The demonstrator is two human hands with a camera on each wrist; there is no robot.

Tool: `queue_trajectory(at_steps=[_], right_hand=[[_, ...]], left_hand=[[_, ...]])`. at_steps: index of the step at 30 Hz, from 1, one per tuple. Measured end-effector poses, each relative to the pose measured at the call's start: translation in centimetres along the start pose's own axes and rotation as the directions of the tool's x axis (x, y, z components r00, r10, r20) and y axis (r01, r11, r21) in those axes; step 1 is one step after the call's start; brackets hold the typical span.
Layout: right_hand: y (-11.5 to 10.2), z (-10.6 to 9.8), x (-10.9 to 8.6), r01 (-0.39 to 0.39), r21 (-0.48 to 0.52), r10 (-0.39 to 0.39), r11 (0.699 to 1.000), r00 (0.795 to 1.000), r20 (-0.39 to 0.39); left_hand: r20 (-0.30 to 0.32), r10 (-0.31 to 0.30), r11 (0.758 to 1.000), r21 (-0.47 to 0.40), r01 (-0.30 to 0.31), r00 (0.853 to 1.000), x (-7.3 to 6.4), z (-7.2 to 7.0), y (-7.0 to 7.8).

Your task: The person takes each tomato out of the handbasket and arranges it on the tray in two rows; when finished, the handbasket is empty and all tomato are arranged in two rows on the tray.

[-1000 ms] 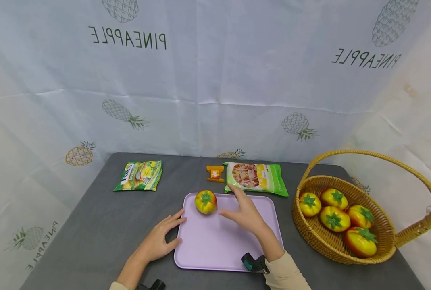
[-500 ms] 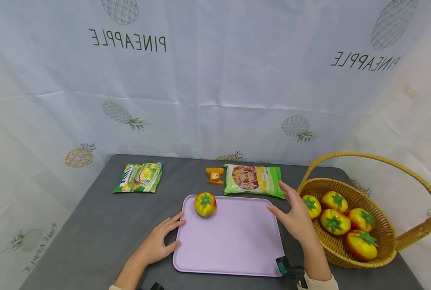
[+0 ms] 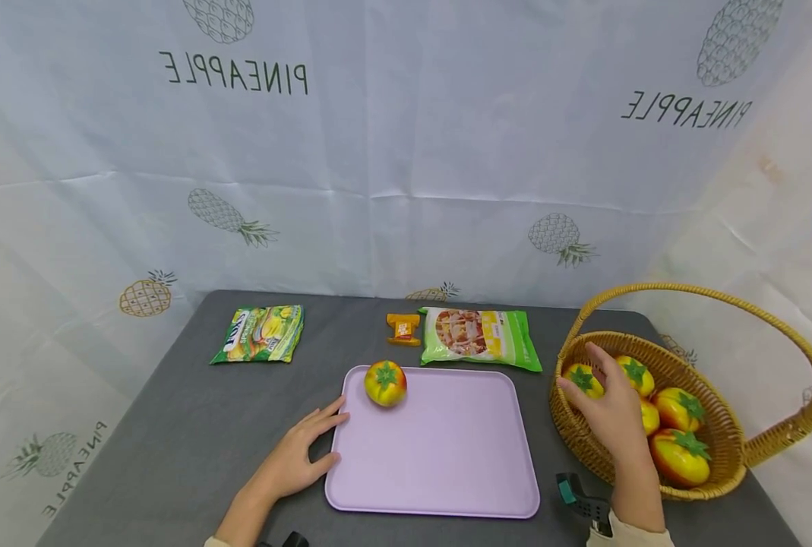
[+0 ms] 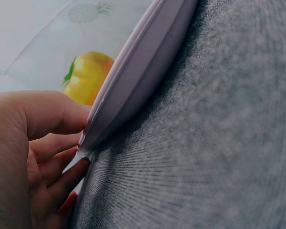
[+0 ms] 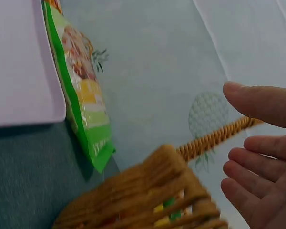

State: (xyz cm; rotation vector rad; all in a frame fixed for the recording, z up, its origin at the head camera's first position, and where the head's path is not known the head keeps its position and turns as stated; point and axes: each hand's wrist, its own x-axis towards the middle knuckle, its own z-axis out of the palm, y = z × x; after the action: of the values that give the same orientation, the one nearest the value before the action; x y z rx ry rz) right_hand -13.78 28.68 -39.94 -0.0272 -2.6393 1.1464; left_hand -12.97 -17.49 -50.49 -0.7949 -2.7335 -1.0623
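My left hand [image 3: 298, 454] rests at the left edge of a lilac tray [image 3: 440, 456], its fingertips and thumb touching the rim. One yellow-red toy persimmon [image 3: 385, 384] with green leaves sits in the tray's far left corner. Over the left part of a wicker basket [image 3: 583, 444] hovers my right hand [image 3: 614, 414], thumb and fingers spread apart with nothing between them. Several similar persimmons lie in the basket, among them one [image 3: 582, 378] right by the thumb and one [image 3: 680, 457] at the near right. The hand partly covers a middle one.
Behind the tray lie a green snack bag [image 3: 481, 336] and a small orange packet [image 3: 403, 329]. A green-yellow candy bag [image 3: 260, 334] is at the back left. The basket's tall handle [image 3: 713, 292] arches above its right side. A pineapple-print cloth [image 3: 378, 152] hangs behind the table.
My right hand has moved right, from above the tray beside the persimmon to over the basket. The left hand stays at the tray's edge.
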Motion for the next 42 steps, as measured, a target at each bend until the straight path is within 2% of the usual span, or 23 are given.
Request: queue_trajectory(at_steps=[3,9,18,30,42], right_hand=[[0.8,-0.5,0.0,-0.052,-0.029,0.053,0.998,0.998,0.035],[2.2,-0.6,0.0,-0.076,-0.132,0.087,0.988,0.993,0.080],[3.3,0.0,0.4,-0.129,-0.275,0.177,0.953,0.972,0.157],[3.2,0.4,0.8,-0.126,-0.322,0.191,0.938,0.965,0.179],[3.5,0.6,0.7,-0.065,-0.341,0.112,0.938,0.986,0.121]], left_hand=[[0.004,-0.003,1.000,0.000,0.003,1.000,0.0,-0.1,0.1],[0.006,0.000,1.000,0.005,0.000,1.000,0.0,0.0,0.0],[0.002,0.003,1.000,0.012,-0.003,1.000,-0.1,-0.1,0.2],[0.018,-0.016,1.000,0.001,0.016,1.000,0.0,-0.1,0.1],[0.021,-0.023,1.000,0.000,0.023,0.999,0.0,-0.1,0.2]])
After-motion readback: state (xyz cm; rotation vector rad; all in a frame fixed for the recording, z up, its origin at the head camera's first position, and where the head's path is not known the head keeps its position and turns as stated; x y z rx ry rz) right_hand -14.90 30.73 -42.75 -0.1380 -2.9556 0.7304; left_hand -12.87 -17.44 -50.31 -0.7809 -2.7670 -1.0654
